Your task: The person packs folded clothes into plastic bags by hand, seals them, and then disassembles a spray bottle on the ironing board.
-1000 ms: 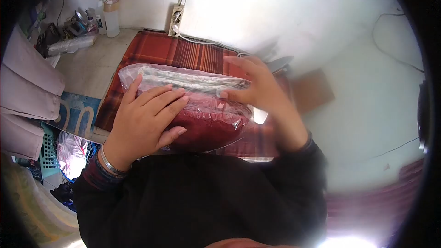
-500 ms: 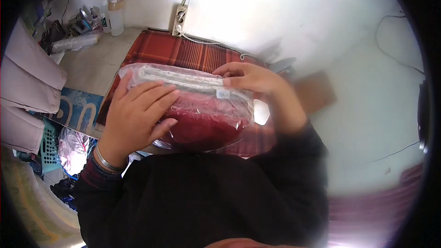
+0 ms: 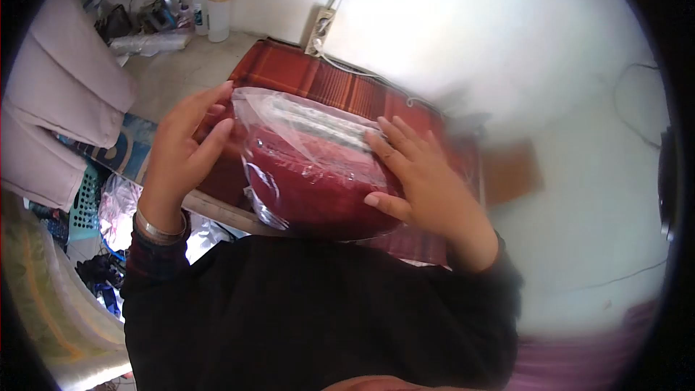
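Note:
A clear plastic bag holding folded dark red fabric (image 3: 311, 192), with a whitish folded layer along its far side, lies on a red plaid cloth (image 3: 271, 65) close to my body. My left hand (image 3: 184, 145) is at the bag's left end, thumb and fingers apart, its fingertips close to the plastic corner. Whether they touch it I cannot tell. My right hand (image 3: 427, 181) rests with fingers spread on the bag's right end, thumb on the red part. Neither hand is closed around anything.
A power strip (image 3: 318, 31) with a white cable sits against the wall. Bottles (image 3: 218, 11) and small items stand at the back left. Pale trousers (image 3: 72, 65) hang on the left, above a teal basket (image 3: 85, 203). A brown piece (image 3: 512, 172) lies at the right.
My left hand has come off the bag's top and moved left to its end. My right hand has flattened onto the right end. The view has shifted slightly and the bag appears turned.

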Demonstrator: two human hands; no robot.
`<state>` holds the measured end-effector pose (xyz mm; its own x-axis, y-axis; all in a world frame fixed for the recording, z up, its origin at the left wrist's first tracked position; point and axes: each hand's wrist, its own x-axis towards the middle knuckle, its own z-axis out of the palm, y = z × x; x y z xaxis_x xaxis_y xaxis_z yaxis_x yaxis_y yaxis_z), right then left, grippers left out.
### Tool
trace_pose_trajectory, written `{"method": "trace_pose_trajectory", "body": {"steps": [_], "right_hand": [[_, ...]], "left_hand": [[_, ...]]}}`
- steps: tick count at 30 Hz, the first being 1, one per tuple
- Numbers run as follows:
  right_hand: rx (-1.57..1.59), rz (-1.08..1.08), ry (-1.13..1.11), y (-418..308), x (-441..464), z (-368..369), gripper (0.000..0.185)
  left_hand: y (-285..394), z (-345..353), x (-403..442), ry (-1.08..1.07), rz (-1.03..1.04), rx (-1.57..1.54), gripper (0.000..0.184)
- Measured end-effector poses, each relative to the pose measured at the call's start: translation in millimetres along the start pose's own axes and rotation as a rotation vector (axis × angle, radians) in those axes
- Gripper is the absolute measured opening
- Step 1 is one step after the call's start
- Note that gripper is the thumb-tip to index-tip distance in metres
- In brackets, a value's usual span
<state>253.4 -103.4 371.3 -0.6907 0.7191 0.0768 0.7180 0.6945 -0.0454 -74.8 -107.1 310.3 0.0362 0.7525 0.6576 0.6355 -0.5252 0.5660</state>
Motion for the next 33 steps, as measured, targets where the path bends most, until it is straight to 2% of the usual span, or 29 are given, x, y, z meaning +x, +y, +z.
{"method": "trace_pose_trajectory", "body": {"steps": [1, 2, 4, 8, 11, 13, 16, 20, 22, 26, 28, 29, 31, 32, 33], "right_hand": [[-0.055, 0.008, 0.038, -6, 1, -3, 0.073], [-0.055, 0.000, 0.038, -18, 2, -7, 0.073], [-0.110, -0.024, 0.059, -39, 8, -11, 0.074], [-0.002, -0.010, 0.130, -72, 36, 17, 0.072], [-0.039, 0.034, 0.139, -93, 57, 26, 0.074], [-0.050, 0.051, 0.163, -97, 65, 31, 0.074], [-0.081, 0.069, 0.199, -99, 71, 33, 0.074], [-0.062, 0.093, 0.245, -101, 74, 35, 0.072], [-0.072, 0.092, 0.282, -103, 75, 34, 0.070], [-0.051, 0.105, 0.299, -106, 75, 36, 0.066], [-0.052, 0.110, 0.301, -106, 75, 37, 0.065], [-0.040, 0.111, 0.304, -106, 76, 37, 0.064], [-0.025, 0.113, 0.309, -105, 76, 37, 0.062], [-0.029, 0.117, 0.286, -104, 76, 37, 0.064], [-0.032, 0.121, 0.262, -104, 76, 36, 0.066]], "left_hand": [[-2, 2, 0, -0.046, -0.181, -0.251, 0.038], [-7, 2, 0, -0.041, -0.184, -0.247, 0.038], [-17, 8, 2, -0.179, -0.344, -0.530, 0.034], [-27, 21, 19, -0.201, -0.338, -0.514, 0.029], [-16, 14, 41, -0.148, -0.310, -0.451, 0.022], [-17, 7, 54, -0.282, -0.218, -0.220, 0.019], [-11, -5, 64, -0.282, -0.122, -0.129, 0.013], [-21, -11, 72, -0.346, -0.104, -0.184, 0.012], [-30, -19, 76, -0.423, -0.119, -0.327, 0.010], [-27, -32, 69, -0.411, -0.117, -0.315, 0.008], [-16, -39, 67, -0.286, -0.008, -0.160, 0.016], [-13, -41, 68, -0.289, -0.005, -0.160, 0.016], [-8, -44, 70, -0.367, -0.158, -0.079, 0.031], [-10, -41, 71, -0.370, -0.155, -0.076, 0.031], [-15, -34, 71, -0.443, -0.238, -0.143, 0.037]]}}
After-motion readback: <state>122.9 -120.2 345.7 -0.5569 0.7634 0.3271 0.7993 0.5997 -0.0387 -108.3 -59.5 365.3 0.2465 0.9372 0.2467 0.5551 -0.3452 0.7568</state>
